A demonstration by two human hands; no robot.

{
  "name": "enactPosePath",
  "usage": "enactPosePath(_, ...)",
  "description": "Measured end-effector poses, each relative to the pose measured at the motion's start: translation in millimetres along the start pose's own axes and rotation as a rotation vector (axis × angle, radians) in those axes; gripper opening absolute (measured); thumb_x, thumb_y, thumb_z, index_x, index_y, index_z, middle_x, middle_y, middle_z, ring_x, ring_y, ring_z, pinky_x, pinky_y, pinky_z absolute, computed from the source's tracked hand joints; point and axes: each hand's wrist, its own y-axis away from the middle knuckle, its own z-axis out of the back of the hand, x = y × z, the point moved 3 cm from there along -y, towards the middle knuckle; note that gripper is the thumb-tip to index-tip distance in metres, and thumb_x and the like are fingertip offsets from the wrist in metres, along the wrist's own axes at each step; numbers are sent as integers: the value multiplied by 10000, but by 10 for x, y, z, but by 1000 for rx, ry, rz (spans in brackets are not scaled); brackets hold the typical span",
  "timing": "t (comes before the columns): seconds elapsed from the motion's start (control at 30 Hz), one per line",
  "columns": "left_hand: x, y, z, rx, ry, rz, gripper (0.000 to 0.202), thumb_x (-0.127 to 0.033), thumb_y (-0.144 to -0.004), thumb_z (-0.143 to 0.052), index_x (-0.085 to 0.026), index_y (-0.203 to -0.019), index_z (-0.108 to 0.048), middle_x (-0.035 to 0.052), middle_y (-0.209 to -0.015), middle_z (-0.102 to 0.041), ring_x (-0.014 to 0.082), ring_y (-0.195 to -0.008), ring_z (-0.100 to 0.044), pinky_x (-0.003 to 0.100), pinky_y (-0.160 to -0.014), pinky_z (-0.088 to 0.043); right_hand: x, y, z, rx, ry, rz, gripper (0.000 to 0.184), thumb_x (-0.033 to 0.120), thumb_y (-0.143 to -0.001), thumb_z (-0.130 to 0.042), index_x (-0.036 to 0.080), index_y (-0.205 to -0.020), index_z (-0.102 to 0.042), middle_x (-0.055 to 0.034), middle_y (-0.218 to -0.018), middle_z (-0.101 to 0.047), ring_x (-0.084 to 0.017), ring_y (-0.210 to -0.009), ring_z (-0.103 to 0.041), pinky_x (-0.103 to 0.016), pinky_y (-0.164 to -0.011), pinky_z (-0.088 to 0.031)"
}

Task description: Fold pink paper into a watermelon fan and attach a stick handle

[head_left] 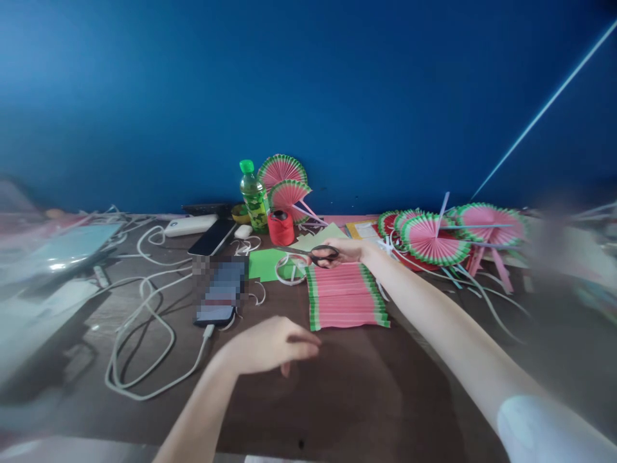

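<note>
My right hand (pixel 348 249) reaches across the table with its fingers at the dark handles of a pair of scissors (pixel 318 258). The blades point left, towards a red spool of thread (pixel 281 229). Just below that hand lies a pleated sheet of pink paper (pixel 346 299) with green edges, flat on the table. My left hand (pixel 274 345) hovers over the bare tabletop, left of and nearer than the pleated sheet. Its fingers are loosely apart and hold nothing. A green paper sheet (pixel 264 265) and a roll of white tape or ribbon (pixel 290 270) sit left of the scissors.
A phone (pixel 222 292) with a white cable (pixel 171 341) lies at left, beside another dark phone (pixel 213 237) and a white power bank (pixel 191 225). A green-capped bottle (pixel 254 200) stands by the blue wall. Watermelon-patterned paper fans (pixel 429 239) are piled at right.
</note>
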Motion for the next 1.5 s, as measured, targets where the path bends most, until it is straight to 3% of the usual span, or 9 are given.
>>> enactPosePath(0.07,91,-15,274,-205,18,29,315,-463,-739,-525,-183,-760,-669,-7,-481,-589,162,-530,-566,227,-532,-347,-5,6,6,-1,19,8,301,348,-830,-516,63,-913,-570,37,-547,-459,-21,-409,-330,-170,-337,-192)
enactPosePath(0.2,262,-230,722,-877,319,-40,177,-319,-676,-562,-178,-781,-544,7,-723,-620,136,-607,-549,220,-546,-371,17,6,-13,11,21,31,334,360,-830,-519,47,-939,-566,35,-555,-447,-20,-411,-325,-178,-344,-186)
enactPosePath(0.27,312,-380,812,-1015,426,-100,264,-181,-594,-579,-187,-851,-520,-5,-767,-602,120,-639,-540,211,-570,-372,32,8,-25,9,20,31,345,368,-826,-523,46,-941,-566,38,-552,-442,-19,-407,-320,-179,-340,-174)
enactPosePath(0.5,208,-678,777,-771,610,-212,500,-108,-574,-528,-213,-1062,-507,-19,-740,-630,127,-707,-576,223,-632,-404,27,41,-16,-36,15,19,317,363,-805,-541,58,-886,-568,40,-544,-453,-18,-399,-330,-171,-336,-158)
enactPosePath(0.73,198,-835,732,-593,1014,-328,417,-186,-570,-703,-138,-960,-564,47,-880,-663,133,-770,-631,250,-752,-455,-1,66,-8,-39,29,15,319,360,-792,-549,65,-910,-571,43,-534,-469,-27,-398,-346,-174,-343,-181)
enactPosePath(0.93,293,-955,658,-579,1142,-253,299,-193,-519,-775,-97,-747,-607,23,-706,-641,74,-628,-596,191,-650,-468,17,59,-40,-10,14,66,345,397,-783,-561,66,-881,-572,44,-534,-458,-26,-413,-338,-177,-358,-203)
enactPosePath(1.17,288,-968,630,-557,1067,-306,374,-301,-482,-800,-101,-696,-567,-2,-688,-614,21,-495,-499,145,-485,-403,-2,7,-29,-2,17,111,303,389,-808,-531,88,-825,-566,41,-529,-462,-31,-416,-333,-180,-353,-208)
enactPosePath(1.37,260,-937,654,-554,1072,-359,381,-351,-520,-779,-104,-638,-513,-13,-620,-549,-16,-407,-341,119,-335,-166,-38,-18,-34,15,-20,86,331,414,-787,-552,89,-851,-558,46,-539,-461,-25,-403,-318,-180,-337,-181)
enactPosePath(1.5,255,-933,647,-544,1034,-370,383,-321,-489,-794,-93,-662,-540,-38,-559,-509,-30,-366,-254,142,-336,-113,-20,-17,-56,5,-65,111,328,411,-784,-555,88,-838,-555,46,-529,-458,-27,-406,-325,-177,-342,-201)
